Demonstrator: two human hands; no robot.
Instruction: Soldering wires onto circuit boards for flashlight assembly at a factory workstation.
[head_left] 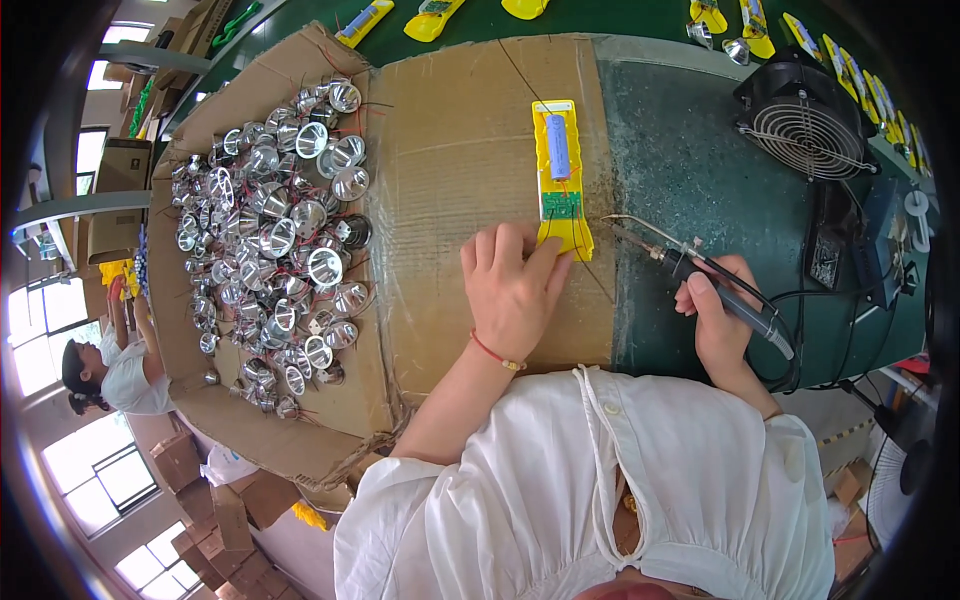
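My left hand (510,285) presses its fingertips on the wide lower end of a yellow plastic lamp housing (574,238), which lies lengthwise on the cardboard. Inside the housing sit a blue-violet cylindrical battery (558,148) and a small green circuit board (561,206). Thin dark wires stick out from its top and lower end. In my right hand (722,315) is a soldering iron (683,268) with a thin metal feed tube alongside. Its tip points left, close to the board; whether they touch I cannot tell. A black cable runs from the iron's rear end.
A cardboard box (385,300) at left holds many silver reflectors (265,235) with wires. A black fan with a wire guard (808,135) stands at far right, beside a soldering station (882,240). More yellow housings (435,20) line the green table's far edge. Another person (120,370) works at far left.
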